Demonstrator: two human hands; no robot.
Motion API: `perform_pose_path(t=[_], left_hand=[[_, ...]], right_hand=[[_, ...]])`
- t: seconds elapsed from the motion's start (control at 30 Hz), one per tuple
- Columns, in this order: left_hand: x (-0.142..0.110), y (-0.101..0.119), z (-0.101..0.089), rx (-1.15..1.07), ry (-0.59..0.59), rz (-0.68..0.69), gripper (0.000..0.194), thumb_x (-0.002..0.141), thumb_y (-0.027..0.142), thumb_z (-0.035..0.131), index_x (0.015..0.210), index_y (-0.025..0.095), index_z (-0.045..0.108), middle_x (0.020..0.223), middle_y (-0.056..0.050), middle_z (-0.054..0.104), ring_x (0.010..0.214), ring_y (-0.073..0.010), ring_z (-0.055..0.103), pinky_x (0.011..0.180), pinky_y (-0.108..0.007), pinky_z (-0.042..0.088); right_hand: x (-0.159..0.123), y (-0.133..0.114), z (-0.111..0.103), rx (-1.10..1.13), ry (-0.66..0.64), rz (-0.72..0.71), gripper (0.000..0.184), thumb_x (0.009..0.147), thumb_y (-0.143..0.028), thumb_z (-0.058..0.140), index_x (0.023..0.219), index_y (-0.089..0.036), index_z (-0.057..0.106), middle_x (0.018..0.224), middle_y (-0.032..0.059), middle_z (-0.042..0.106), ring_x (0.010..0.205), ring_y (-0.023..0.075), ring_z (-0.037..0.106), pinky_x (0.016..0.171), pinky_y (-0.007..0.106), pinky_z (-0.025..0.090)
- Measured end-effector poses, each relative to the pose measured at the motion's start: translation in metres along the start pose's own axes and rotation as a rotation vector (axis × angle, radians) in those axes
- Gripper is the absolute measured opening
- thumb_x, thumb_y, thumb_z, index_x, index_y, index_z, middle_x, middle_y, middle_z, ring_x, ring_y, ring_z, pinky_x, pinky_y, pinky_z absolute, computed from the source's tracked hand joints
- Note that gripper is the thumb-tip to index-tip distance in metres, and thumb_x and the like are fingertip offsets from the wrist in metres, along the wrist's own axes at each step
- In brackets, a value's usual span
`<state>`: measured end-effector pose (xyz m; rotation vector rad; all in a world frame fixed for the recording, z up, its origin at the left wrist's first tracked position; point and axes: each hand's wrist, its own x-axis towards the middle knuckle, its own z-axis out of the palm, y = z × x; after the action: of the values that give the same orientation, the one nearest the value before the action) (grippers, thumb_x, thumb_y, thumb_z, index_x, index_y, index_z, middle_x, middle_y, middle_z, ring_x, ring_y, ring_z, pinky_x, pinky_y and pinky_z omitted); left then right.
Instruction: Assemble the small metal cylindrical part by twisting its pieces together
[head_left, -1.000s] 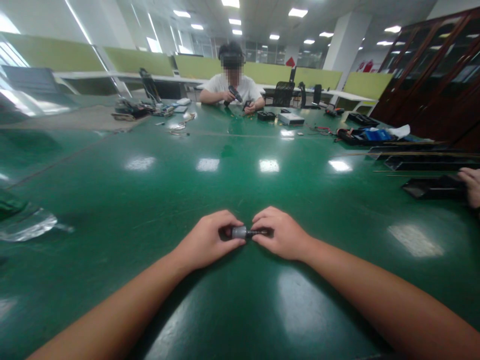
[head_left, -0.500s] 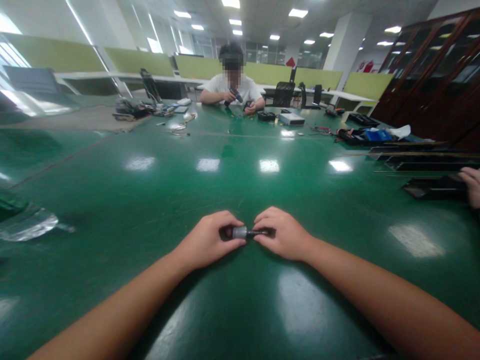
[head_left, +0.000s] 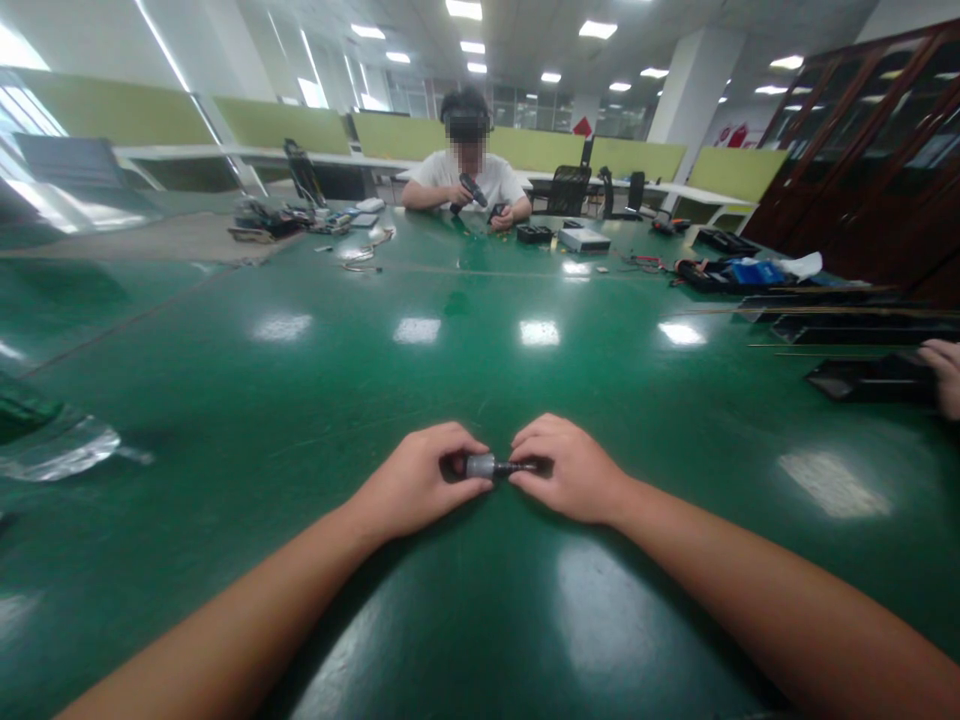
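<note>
Left hand point(head_left: 420, 475) clamped on the grey end of a small grey-and-black part point(head_left: 480, 467); right hand point(head_left: 566, 468) pinched round its dark, thinner end. Part lies sideways between them, low over the green table point(head_left: 450, 385), near centre — fingertips of the two hands close but apart, far tip of the part hidden. Transparent object point(head_left: 67, 450) off to the left. Across the table, a co-worker point(head_left: 499, 180) holds a dark tool point(head_left: 472, 190); far right, another person's hand point(head_left: 946, 375) on a black piece point(head_left: 862, 379).
</note>
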<state>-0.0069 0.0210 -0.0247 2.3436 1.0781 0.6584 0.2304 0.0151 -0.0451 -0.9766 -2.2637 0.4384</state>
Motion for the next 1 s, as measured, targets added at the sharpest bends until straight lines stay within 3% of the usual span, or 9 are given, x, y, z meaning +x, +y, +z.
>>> perform_pose_path(t=[1.0], left_hand=[[-0.0014,0.0010,-0.0012,-0.014,-0.005,-0.025,0.020,0.079,0.031,0.073,0.095,0.019,0.071,0.085,-0.003,0.067,0.076,-0.0167,0.062,0.069,-0.026,0.049]], right_hand=[[-0.0026,-0.0011,-0.0066,-0.048,-0.004,0.039,0.006,0.076,-0.017,0.069,0.081,-0.020,0.069,0.089,0.0039,0.071,0.089,0.0201,0.062,0.085,0.036,0.049]])
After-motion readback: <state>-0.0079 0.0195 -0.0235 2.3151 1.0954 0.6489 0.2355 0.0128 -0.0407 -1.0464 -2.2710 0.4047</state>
